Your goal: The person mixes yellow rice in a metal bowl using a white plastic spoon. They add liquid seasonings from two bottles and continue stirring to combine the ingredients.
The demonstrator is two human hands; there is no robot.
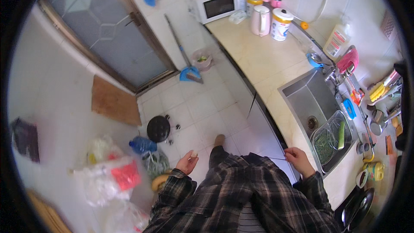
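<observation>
My left hand [186,164] is out to the left above the floor. Its fingers are closed on a small pale piece [195,153], too small to name. Near the counter's front edge, my right hand [300,160] hangs over the cabinet fronts with fingers curled in. Whatever those fingers hold, if anything, is hidden. Right of it, the steel sink [302,99] contains a clear basket [314,140] with chopped greens [324,146], a wire whisk [332,133] and a long green vegetable [341,135].
A kettle [260,20], white canister [281,25] and microwave [218,7] stand along the counter. Plastic bags [101,181], a blue water bottle [143,145] and a black round pan-like thing [158,129] are at left. A dustpan [189,74] lies by the door [108,26].
</observation>
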